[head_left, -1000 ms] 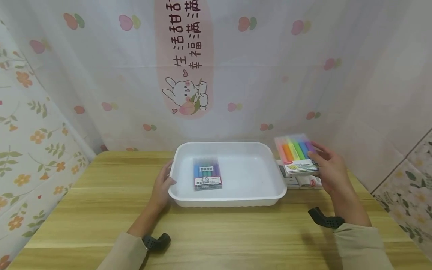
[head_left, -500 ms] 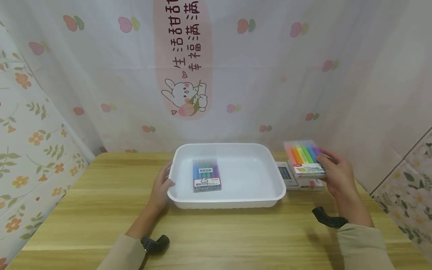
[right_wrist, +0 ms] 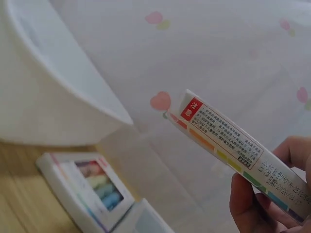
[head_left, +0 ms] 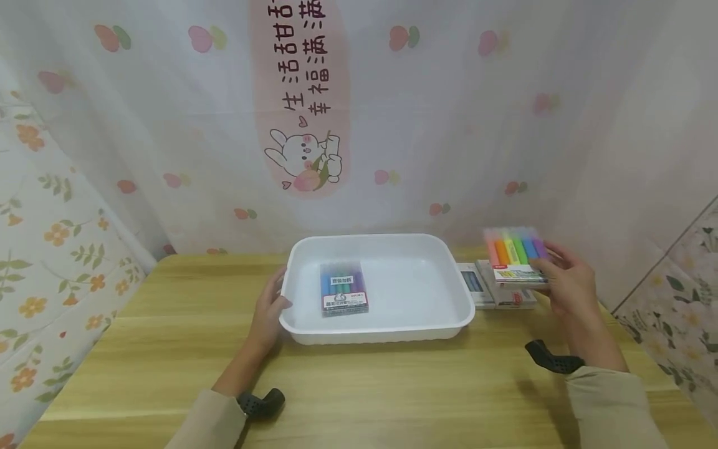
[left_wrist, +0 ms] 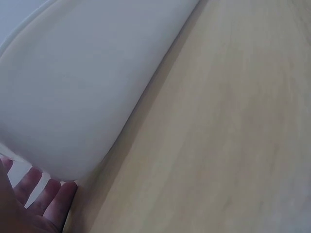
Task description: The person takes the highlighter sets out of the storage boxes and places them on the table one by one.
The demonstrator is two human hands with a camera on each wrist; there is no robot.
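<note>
My right hand (head_left: 572, 284) grips a clear pack of highlighters (head_left: 513, 252) in rainbow colours by its right side, raised over the boxes at the right. From the right wrist view the pack (right_wrist: 233, 148) shows its printed edge, pinched between thumb and fingers. A white plastic tray (head_left: 415, 337) stands mid-table, and my left hand (head_left: 269, 312) holds its left rim, thumb over the edge. Fingers (left_wrist: 51, 196) lie against the outer wall in the left wrist view. Inside the tray, toward the left, lies another pack of pens (head_left: 344, 290) with blue, green and purple barrels.
Right of the tray, a white windowed box (head_left: 477, 284) lies on the wooden table (head_left: 392, 393). Beside it is a second white box (head_left: 516, 300) with red print, partly under the raised pack. A patterned curtain (head_left: 426, 125) hangs along the back edge.
My right hand has carried the highlighter pack rightward, away from the tray, uncovering more of the windowed box. My left hand stays on the tray rim.
</note>
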